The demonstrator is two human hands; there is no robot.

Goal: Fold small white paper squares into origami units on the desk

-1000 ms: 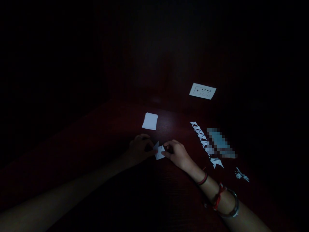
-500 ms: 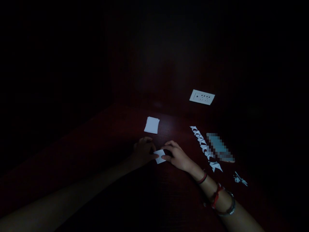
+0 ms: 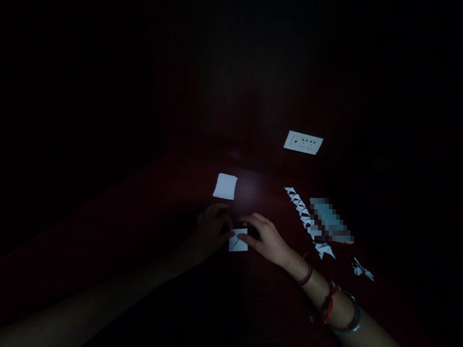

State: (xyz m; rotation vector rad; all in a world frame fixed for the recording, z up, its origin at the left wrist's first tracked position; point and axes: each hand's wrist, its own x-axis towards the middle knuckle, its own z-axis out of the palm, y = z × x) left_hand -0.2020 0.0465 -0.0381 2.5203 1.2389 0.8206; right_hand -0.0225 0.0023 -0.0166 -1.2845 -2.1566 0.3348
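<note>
A small white square of paper point(image 3: 238, 245) with crease lines lies in front of me, its edges nearly straight to my view. My left hand point(image 3: 213, 229), in deep shadow, holds its left side with the thumb on the upper left part. From the other side my right hand point(image 3: 265, 238) grips the paper, its thumb pressed on top and its fingers curved past the far edge. Beyond the hands is a stack of white paper squares point(image 3: 225, 187). A row of folded white paper pieces point(image 3: 301, 209) runs along the right, with a larger folded piece point(image 3: 324, 249) at its near end.
A phone-like object point(image 3: 331, 219), blurred out, lies right of the folded row. Nearer me is a small bundle of thin white bits point(image 3: 362, 270). The dark red table point(image 3: 162, 193) meets a wall bearing a white socket plate point(image 3: 303, 142). Much of the surroundings is black.
The paper square has turned from a tilted position to nearly straight and sits slightly nearer me. Both hands stay at it, with the right thumb shifted a little left.
</note>
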